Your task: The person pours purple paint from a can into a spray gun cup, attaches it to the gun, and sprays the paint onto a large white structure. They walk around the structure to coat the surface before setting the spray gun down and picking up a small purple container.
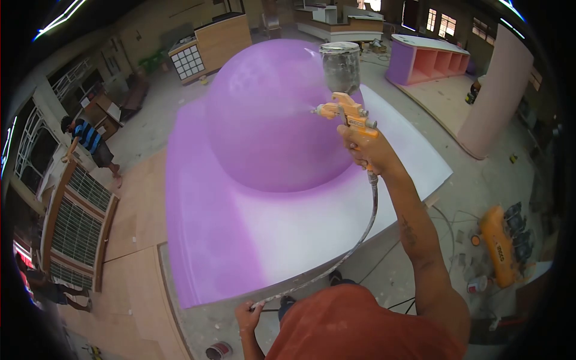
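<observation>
My right hand (pixel 367 147) is wrapped round the grip of an orange spray gun (pixel 345 114), which points left. A paint-smeared metal cup (pixel 341 67) sits on top of the gun. Faint mist shows at the nozzle, in front of a large purple dome (pixel 276 120). The dome rises from a broad panel (pixel 312 237), purple on its left side and white on its right. From the gun's grip an air hose (pixel 360 237) curves down to my left hand (pixel 247 316), whose fingers are closed round it near the panel's front edge.
An orange air compressor (pixel 499 246) stands at right with a paint can (pixel 477 284) beside it. Another can (pixel 219 350) is on the floor at the front. Two people are at left, one by a framed grille (pixel 78 225). A pink-and-purple shelf unit (pixel 429 60) stands behind.
</observation>
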A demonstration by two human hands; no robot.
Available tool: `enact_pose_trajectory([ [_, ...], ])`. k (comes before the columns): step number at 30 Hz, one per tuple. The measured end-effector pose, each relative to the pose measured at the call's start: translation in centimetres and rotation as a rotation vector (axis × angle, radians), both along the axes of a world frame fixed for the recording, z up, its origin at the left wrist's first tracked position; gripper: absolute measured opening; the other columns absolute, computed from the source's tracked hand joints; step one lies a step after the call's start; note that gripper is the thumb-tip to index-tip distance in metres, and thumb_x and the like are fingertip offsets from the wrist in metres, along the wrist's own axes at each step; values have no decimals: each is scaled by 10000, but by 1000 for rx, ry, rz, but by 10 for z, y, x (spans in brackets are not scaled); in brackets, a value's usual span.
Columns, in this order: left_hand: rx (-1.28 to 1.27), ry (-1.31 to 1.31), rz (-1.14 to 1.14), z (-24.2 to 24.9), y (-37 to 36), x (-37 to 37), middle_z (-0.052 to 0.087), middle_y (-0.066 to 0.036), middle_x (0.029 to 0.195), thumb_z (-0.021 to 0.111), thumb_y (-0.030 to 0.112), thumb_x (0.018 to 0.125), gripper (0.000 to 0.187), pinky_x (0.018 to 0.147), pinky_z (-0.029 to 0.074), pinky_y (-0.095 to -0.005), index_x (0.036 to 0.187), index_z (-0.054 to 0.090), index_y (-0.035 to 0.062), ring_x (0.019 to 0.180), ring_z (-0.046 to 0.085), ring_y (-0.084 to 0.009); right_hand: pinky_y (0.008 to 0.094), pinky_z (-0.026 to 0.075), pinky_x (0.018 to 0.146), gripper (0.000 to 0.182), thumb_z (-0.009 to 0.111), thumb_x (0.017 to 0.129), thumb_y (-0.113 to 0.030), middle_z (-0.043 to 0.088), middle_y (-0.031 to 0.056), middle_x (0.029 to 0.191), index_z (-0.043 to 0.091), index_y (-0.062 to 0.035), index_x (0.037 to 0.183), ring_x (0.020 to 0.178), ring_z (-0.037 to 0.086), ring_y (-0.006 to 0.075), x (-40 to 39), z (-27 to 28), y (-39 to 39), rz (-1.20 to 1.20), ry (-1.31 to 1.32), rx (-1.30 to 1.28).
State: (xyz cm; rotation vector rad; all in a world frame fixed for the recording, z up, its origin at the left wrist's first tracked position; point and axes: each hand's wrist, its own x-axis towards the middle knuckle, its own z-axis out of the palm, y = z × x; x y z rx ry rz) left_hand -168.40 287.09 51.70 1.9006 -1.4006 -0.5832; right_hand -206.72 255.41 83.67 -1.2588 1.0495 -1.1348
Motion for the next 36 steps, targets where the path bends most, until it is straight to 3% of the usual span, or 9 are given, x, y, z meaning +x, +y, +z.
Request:
enact_pose_trajectory([
  [7,-36,-14,-123,19,16,-67,511,-123,554,810,350,763,388,491,352,-381,658,628,24,485,459,-267,199,268,365,275,703,907,-349,463,-65,641,533,-135,872,415,338,14,-100,4,5,-244,117,-79],
  [9,-55,65,-187,26,23,-86,502,-81,547,819,209,762,263,500,363,-328,713,662,3,510,454,-157,202,267,381,265,687,911,-346,472,-55,668,553,-117,903,444,345,20,-123,8,1,-401,250,-74],
  [12,-63,79,-211,29,39,-108,508,-80,549,815,203,766,243,501,364,-330,719,673,12,512,462,-161,211,273,403,268,672,911,-344,478,-37,702,564,-99,904,484,351,31,-134,21,12,-548,350,-189],
  [15,-50,87,-199,33,64,-116,566,-116,597,818,332,771,342,517,383,-360,714,668,29,516,491,-259,221,281,421,291,664,907,-358,475,-20,724,575,-81,906,512,354,43,-135,29,25,-503,390,-194],
  [19,-124,50,-194,17,106,-113,542,-113,583,834,308,757,353,514,378,-355,686,638,22,506,472,-247,252,326,436,342,669,888,-387,504,-4,729,586,-60,945,528,408,78,-111,39,80,-362,426,-174],
  [20,-77,117,-160,23,120,-116,512,-75,566,828,242,751,306,503,353,-329,680,630,20,509,448,-182,252,326,436,342,669,888,-387,504,-4,729,586,-60,945,528,408,78,-106,39,93,-354,426,-175],
  [25,-59,195,-65,27,180,-106,455,-12,552,824,162,732,278,487,311,-296,663,594,23,518,405,-100,199,266,352,273,712,889,-330,466,-70,623,523,-149,811,415,350,6,-60,54,145,-66,129,-100],
  [29,-118,74,-9,14,215,-98,469,-80,552,859,237,709,340,478,323,-333,669,603,17,489,415,-196,187,249,336,253,704,902,-316,447,-76,615,519,-165,819,403,338,-6,-47,66,155,170,-72,-115],
  [36,-196,35,29,34,224,-92,449,-88,532,856,249,705,375,480,327,-349,643,570,15,476,404,-209,191,253,370,223,684,908,-342,461,-75,666,539,-175,873,439,319,-1,-65,77,136,53,45,-79],
])
